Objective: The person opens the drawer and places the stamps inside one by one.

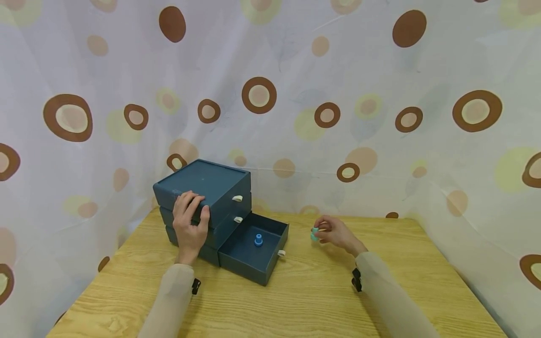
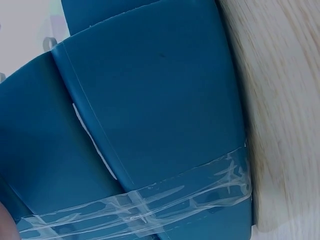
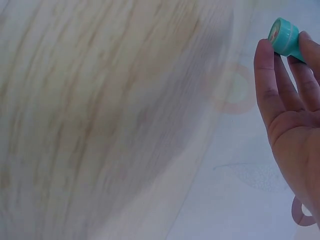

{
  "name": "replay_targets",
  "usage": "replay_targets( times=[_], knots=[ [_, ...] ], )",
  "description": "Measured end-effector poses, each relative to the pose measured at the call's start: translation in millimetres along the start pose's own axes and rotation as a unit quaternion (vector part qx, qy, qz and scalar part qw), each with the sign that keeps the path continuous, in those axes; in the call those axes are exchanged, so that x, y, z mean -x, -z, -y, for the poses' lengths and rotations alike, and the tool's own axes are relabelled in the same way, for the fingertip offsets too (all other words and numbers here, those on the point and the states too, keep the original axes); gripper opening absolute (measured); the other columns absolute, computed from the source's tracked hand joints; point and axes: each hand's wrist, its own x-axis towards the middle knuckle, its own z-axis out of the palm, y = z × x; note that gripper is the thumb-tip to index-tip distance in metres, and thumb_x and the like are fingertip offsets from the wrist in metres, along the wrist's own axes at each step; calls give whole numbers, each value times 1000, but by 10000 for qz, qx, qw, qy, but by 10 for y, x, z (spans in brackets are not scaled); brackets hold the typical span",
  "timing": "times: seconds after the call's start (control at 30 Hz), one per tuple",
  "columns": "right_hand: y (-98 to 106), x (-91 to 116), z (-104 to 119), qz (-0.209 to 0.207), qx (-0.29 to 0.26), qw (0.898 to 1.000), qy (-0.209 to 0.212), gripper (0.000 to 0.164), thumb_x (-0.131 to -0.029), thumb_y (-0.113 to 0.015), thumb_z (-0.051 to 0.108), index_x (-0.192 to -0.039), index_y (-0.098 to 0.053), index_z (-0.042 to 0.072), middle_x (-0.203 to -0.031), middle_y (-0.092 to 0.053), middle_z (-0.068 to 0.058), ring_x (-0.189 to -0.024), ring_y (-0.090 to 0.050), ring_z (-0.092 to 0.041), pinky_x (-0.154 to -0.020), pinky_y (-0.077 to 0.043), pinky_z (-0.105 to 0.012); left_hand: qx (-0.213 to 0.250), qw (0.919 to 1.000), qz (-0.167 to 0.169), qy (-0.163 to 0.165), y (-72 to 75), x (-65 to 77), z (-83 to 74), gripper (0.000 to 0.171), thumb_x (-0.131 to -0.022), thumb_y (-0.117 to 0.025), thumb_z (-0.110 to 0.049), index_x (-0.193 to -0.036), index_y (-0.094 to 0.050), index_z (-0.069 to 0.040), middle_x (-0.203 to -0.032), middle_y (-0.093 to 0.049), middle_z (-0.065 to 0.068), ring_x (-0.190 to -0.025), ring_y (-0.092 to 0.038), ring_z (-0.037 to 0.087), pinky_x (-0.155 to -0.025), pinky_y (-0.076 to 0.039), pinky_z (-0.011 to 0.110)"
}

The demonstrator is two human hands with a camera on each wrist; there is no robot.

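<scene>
A dark blue cabinet of stacked drawers (image 1: 198,178) stands on the left of the table. My left hand (image 1: 190,227) rests on its top front edge, fingers on the upper surface and thumb near the corner. The bottom drawer (image 1: 243,273) is pulled out to the right, with a small blue stepped plastic piece (image 1: 258,240) upright inside. Right of that drawer, my right hand (image 1: 336,233) pinches a small turquoise stepped piece (image 3: 285,37) between thumb and fingers. In the right wrist view, a round hollow end of this piece shows.
White fabric pull tabs (image 1: 238,198) mark the drawer fronts. Clear tape (image 2: 135,212) wraps the cabinet's side. The wooden table (image 1: 313,300) extends around it, and a patterned curtain (image 1: 287,141) hangs behind and at both sides.
</scene>
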Motion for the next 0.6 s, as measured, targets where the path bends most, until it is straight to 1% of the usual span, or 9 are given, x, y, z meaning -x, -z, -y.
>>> replay_targets(
  times=[0.23, 0.43, 0.6],
  knots=[
    [-71, -44, 6, 58, -25, 10000, 73, 22, -96, -60, 8, -114, -54, -4, -125, -60, -32, -109, -65, -38, -85, -57, -51, 8, 10000, -20, -24, -14, 5, 7, 34, -95, -58, -32, -103, -75, -3, -108, -67, 20, -117, -57, 38, -112, -33, 54],
    [-109, -57, 30, 74, 138, 9998, 128, 22, -97, -61, 11, -115, -55, -1, -129, -59, -29, -114, -63, -39, -87, -57, -50, 84, 9999, -59, -65, -22, 6, 17, 32, -94, -59, -30, -104, -75, -4, -108, -68, 20, -117, -57, 38, -112, -33, 55],
    [-151, -59, 85, 91, 105, 9998, 152, 24, -97, -60, 7, -119, -55, -3, -129, -58, -31, -115, -62, -41, -87, -57, -49, 66, 9999, -57, -64, -20, -2, 13, 33, -94, -59, -31, -104, -75, -4, -108, -68, 20, -117, -57, 38, -112, -34, 55]
  ],
)
